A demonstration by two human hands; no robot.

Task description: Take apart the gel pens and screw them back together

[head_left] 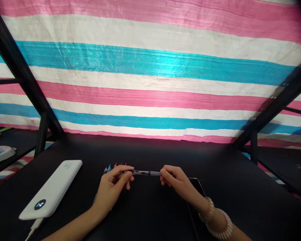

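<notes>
Between my two hands a pen with a clear barrel and a grey grip lies level, just above the black table. My left hand pinches its left end between thumb and fingers. At the other end, the fingertips of my right hand close on the grey grip, and the tip there is hidden. Behind my left hand lie several more pens with blue, red and dark ends, mostly covered by that hand. A dark tablet or phone lies partly under my right forearm.
A white power bank with a lit round display and a white cable lies at the left of the black table. Black metal frame bars slope up at both sides. A striped sheet hangs behind.
</notes>
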